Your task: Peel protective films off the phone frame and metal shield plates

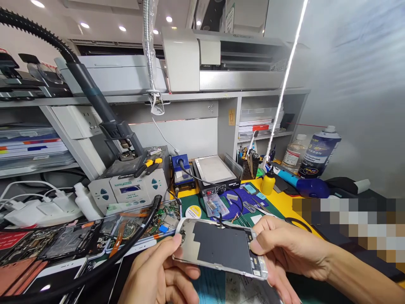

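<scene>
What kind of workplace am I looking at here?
Probably a phone or electronics repair bench: bare green circuit boards lie in a tray, yellow-and-black pliers rest on a grey boxy station, and both hands hold a flat grey-and-black phone panel.

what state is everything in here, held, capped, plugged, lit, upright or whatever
phone panel: held, dark backing facing up
left hand: gripping one end
right hand: gripping the other end
spray can: upright
clear bottle: upright, capped
yellow bottle: upright
power strip: cables plugged in
ceiling lights: on
</scene>
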`<act>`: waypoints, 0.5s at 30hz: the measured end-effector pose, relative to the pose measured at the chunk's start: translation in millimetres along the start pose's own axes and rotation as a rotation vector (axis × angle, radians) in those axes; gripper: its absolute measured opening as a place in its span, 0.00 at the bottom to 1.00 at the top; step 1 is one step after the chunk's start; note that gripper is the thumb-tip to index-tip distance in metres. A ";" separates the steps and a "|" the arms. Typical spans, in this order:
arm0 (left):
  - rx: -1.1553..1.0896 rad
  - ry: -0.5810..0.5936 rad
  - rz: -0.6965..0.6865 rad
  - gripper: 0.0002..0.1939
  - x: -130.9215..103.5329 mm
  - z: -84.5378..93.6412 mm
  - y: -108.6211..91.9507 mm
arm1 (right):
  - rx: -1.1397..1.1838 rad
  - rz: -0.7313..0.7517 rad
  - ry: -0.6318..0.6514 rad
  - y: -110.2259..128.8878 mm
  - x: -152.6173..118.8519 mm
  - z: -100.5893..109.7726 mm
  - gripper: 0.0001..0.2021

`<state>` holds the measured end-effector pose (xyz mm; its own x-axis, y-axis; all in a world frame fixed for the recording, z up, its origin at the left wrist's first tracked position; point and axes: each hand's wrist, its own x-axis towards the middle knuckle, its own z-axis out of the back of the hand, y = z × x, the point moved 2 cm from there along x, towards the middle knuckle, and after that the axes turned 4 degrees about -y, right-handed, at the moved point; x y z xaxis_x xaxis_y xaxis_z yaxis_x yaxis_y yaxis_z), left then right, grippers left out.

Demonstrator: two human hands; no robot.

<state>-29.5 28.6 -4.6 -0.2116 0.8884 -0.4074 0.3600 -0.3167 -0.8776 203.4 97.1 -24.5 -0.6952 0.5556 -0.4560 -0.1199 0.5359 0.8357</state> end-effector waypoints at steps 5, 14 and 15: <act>0.248 0.152 -0.107 0.14 6.5 7.5 -0.5 | -0.127 0.052 -0.007 6.6 -6.1 -0.1 0.15; 0.562 0.216 -0.172 0.17 -14.6 21.0 6.4 | -0.296 0.143 -0.133 4.3 -13.6 6.2 0.16; 0.585 0.209 -0.158 0.17 -18.5 21.9 6.7 | -0.322 0.132 -0.144 4.2 -14.0 5.6 0.16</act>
<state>-43.1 2.8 -8.4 -0.0188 0.9666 -0.2558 -0.2294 -0.2531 -0.9398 216.7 95.0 -16.3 -0.6155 0.7024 -0.3575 -0.2688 0.2393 0.9330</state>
